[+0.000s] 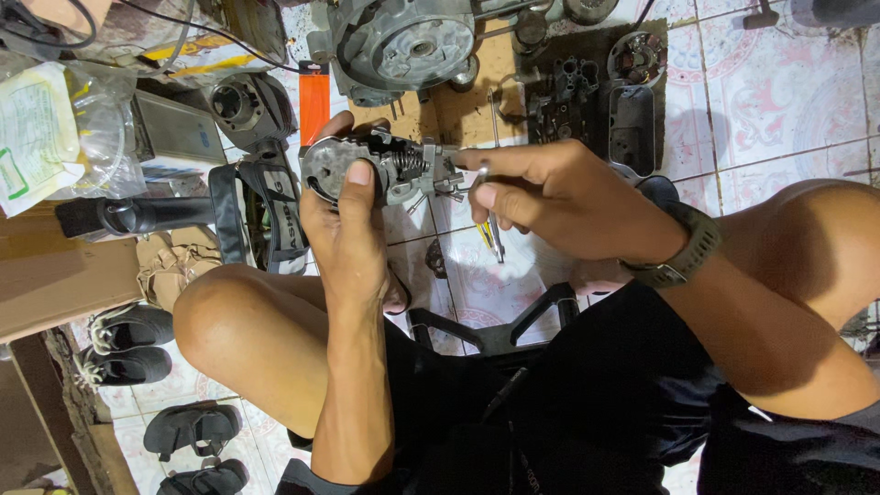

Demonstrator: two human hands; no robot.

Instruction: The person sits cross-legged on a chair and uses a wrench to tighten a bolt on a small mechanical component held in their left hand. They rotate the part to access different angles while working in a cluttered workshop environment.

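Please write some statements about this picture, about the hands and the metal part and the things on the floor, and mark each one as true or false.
1. The left hand holds a grey metal engine part with a coil spring in it. True.
2. The right hand rests flat on the tiled floor. False: it is raised, with its fingers at the right end of the engine part.
3. A dark wristwatch is on the right wrist. True.
4. The left wrist has a wristwatch too. False: the left wrist is bare.
5. Shoes and sandals lie on the floor at the lower left. True.
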